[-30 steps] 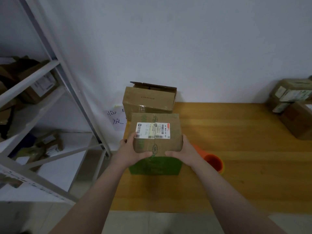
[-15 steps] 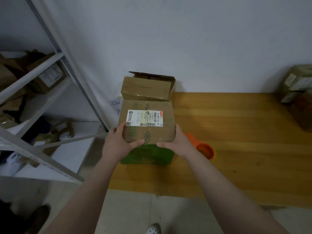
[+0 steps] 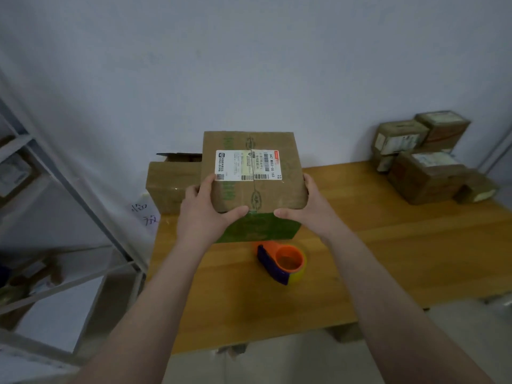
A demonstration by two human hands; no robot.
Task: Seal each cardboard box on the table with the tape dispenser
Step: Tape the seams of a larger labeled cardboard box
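brown squarish cardboard box (image 3: 279, 194), white label (image 3: 248, 165) on top, clamped in left grip (image 3: 203, 214) and right grip (image 3: 308, 209)

Left hand (image 3: 202, 214) and right hand (image 3: 307, 210) grip a labelled cardboard box (image 3: 253, 173) above a wooden bench (image 3: 388, 259); an orange tape dispenser (image 3: 282, 263) lies beneath.

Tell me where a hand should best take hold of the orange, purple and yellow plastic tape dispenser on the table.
Probably the round yellow roll end, from above and from its right. The tape dispenser lies flat with its orange core opening upward. The purple guard wraps its left side, so the right rim looks free for fingers.
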